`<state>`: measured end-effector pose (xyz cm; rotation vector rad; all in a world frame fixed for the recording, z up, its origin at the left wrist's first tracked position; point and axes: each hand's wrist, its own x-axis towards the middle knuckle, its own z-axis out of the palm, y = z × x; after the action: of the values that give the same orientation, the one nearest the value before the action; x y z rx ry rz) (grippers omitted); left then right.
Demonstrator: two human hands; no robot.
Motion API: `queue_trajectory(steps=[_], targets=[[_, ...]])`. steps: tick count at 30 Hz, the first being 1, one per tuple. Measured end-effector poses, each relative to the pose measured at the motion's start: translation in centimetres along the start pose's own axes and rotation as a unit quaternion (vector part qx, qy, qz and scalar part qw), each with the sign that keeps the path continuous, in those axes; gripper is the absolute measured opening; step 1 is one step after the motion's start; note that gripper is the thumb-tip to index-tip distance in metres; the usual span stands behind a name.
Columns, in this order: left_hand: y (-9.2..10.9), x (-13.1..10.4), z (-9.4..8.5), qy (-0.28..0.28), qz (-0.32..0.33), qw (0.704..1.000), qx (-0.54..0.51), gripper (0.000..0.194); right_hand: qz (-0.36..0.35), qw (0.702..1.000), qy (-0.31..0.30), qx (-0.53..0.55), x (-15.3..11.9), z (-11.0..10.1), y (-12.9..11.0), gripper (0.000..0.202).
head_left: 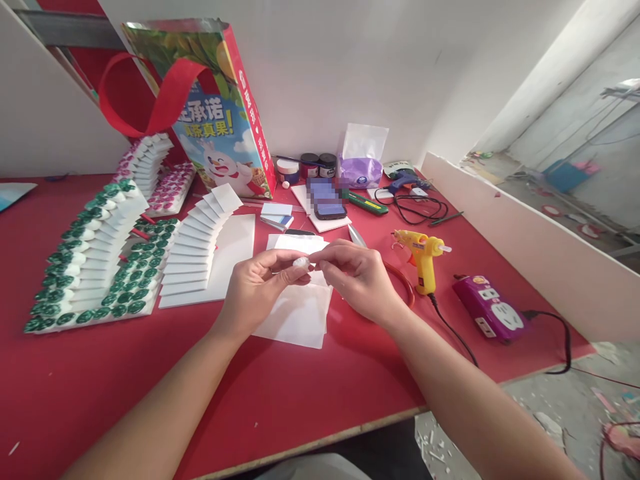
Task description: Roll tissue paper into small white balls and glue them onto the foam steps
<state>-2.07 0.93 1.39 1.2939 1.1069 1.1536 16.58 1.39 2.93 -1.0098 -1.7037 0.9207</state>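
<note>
Left hand (256,288) is pinching a small white crinkled piece (301,263) above white rectangular sheets (295,321), inboard of the red tabletop (310,407)'s front edge. Right hand (361,280): grip indeterminable — uneven pressure could crush the piece. Black cord (451,323) is trailing beside right forearm (455,380) — snag risk.

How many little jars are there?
3: a white-topped jar by the bag, a dark-topped jar in the middle, and another jar beside the purple pack. More could be hidden.

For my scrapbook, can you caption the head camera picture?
Craft time: left hand pinches a small white piece beside right hand.
</note>
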Motion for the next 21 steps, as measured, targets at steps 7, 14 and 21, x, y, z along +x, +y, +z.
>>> queue_trajectory(steps=[7,14,21], targets=[[-0.24,0.17,-0.18,0.005,-0.005,1.0,-0.017,0.029,-0.022,1.0,0.009,-0.003,-0.07,-0.02,0.2,0.028],[-0.09,0.15,-0.17,0.003,-0.004,1.0,-0.022,0.025,-0.03,1.0,-0.005,0.006,-0.14,-0.18,0.26,0.026],[-0.27,0.1,-0.09,0.006,-0.009,1.0,-0.014,0.027,-0.029,0.999,-0.017,0.011,-0.18,-0.19,0.1,0.026]])
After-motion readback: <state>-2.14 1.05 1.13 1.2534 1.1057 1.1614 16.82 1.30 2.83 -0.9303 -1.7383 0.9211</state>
